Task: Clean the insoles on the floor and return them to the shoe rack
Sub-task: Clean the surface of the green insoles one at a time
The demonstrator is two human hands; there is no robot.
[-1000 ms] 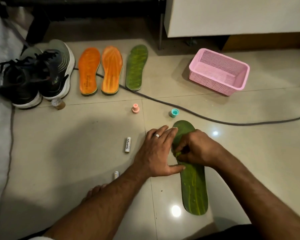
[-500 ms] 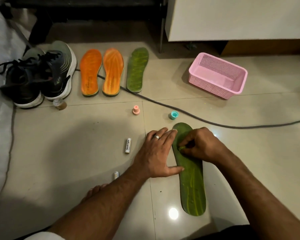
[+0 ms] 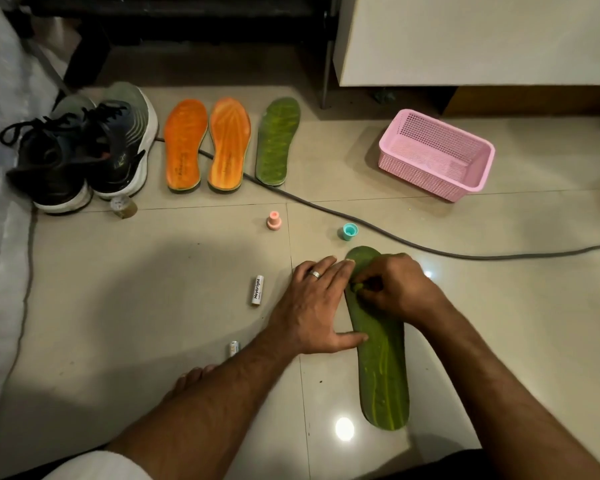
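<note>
Two hands meet in the lower middle of the frame. The left hand [image 3: 317, 306] lies flat with straight fingers, pressing the edge of the green insole [image 3: 378, 348] — it has a ring on. The right hand [image 3: 392, 284] is curled, pinching something small and green on the insole's top end; what it is I cannot tell. The insole is long, dark green with yellow streaks, flat on the floor [image 3: 153, 306].
</note>
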